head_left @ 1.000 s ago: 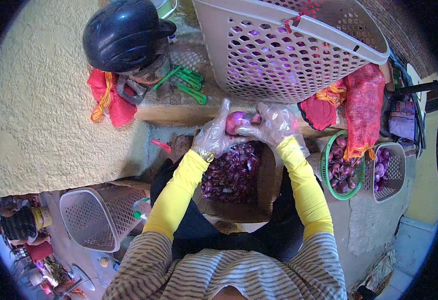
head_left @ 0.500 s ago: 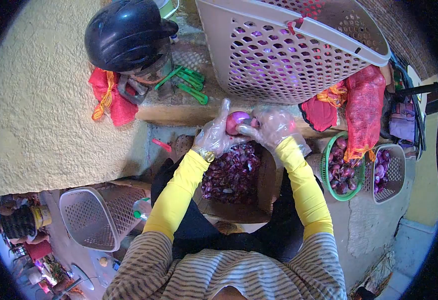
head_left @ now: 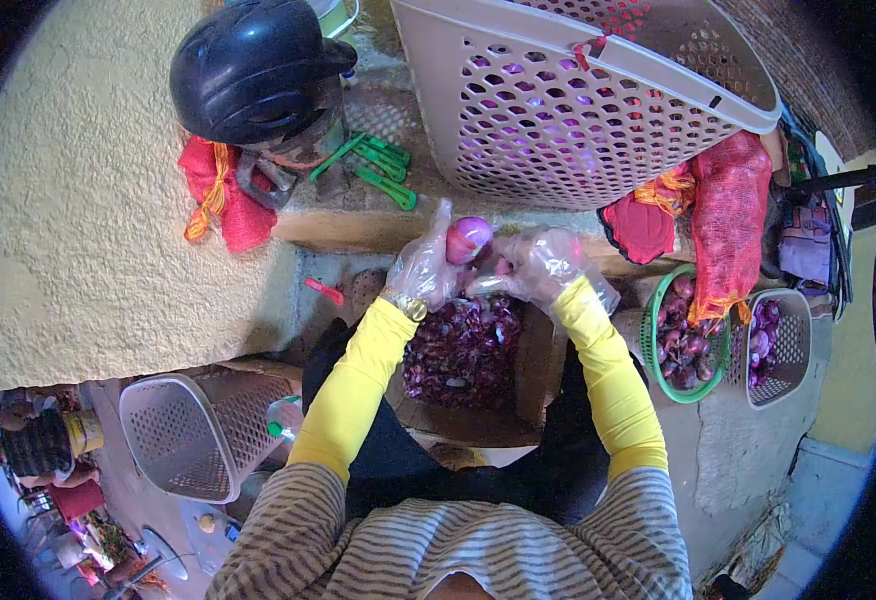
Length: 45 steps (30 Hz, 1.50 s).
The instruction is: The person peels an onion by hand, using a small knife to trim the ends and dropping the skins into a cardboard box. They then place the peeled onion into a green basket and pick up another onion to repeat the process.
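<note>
My left hand (head_left: 423,265), in a clear plastic glove, is closed around a red onion (head_left: 469,240), which shows smooth and purple above the fingers. Just to its right, my right hand (head_left: 548,262), also gloved in clear plastic, has its fingers curled together. Something small and pinkish shows at those fingertips, too blurred to name. Both hands are over a cardboard box (head_left: 533,375) between my knees, in which lies a heap of dark red onion skins (head_left: 458,350).
Ahead stands a large perforated basket (head_left: 548,130) with onions inside. To the right are a green basket (head_left: 648,345) of onions, a smaller grey basket (head_left: 808,350) and a red mesh sack (head_left: 733,215). Green-handled cutters (head_left: 386,165) lie on the ledge near a black helmet (head_left: 248,75).
My left hand has tipped the onion up and slightly left. My right fingers have drawn away from the onion and dropped a little.
</note>
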Each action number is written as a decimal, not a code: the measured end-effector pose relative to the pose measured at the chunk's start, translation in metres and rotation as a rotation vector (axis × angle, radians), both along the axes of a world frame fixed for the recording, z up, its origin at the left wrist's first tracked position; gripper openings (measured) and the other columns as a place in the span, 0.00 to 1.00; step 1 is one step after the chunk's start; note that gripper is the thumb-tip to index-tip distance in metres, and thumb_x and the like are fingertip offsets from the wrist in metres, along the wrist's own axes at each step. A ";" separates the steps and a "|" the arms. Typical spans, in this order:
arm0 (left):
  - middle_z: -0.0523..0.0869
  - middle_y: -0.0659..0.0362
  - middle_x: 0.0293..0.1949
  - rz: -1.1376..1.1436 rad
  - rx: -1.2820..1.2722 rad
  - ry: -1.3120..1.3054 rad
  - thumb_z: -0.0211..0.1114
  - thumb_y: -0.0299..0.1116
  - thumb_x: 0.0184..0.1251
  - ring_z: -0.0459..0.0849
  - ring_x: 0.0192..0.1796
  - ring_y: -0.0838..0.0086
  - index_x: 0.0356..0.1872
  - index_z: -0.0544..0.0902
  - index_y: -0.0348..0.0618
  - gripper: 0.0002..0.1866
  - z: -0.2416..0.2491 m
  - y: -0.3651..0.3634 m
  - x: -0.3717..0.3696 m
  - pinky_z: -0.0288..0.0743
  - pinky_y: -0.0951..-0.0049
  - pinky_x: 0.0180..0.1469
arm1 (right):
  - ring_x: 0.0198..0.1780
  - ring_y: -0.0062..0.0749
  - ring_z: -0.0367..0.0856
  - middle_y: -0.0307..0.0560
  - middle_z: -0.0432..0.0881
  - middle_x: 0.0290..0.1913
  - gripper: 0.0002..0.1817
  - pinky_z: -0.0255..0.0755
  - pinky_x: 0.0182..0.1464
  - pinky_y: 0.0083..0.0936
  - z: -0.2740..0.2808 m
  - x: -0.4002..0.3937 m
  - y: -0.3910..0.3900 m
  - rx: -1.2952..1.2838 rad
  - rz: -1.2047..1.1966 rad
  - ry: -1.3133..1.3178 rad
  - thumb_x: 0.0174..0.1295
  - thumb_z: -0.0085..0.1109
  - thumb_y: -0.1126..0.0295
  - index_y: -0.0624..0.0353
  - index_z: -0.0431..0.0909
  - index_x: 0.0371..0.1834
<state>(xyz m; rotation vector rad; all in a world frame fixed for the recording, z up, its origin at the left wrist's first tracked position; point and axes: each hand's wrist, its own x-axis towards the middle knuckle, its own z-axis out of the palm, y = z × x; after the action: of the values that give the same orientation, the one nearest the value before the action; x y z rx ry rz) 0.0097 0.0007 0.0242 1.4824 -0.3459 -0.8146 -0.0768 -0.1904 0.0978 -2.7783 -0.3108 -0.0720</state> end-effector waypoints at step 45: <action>0.82 0.54 0.63 0.044 -0.409 0.504 0.53 0.52 0.83 0.83 0.62 0.69 0.70 0.74 0.39 0.29 0.031 -0.010 -0.004 0.78 0.64 0.65 | 0.40 0.57 0.88 0.58 0.88 0.34 0.44 0.80 0.47 0.49 0.003 0.006 -0.007 0.144 -0.306 0.244 0.47 0.63 0.20 0.57 0.85 0.37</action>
<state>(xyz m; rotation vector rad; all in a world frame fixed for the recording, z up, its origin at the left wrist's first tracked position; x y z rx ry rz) 0.0054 -0.0095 0.0555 0.8650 -0.0891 -0.9824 -0.0710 -0.1975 0.1012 -2.6313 0.1750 0.1626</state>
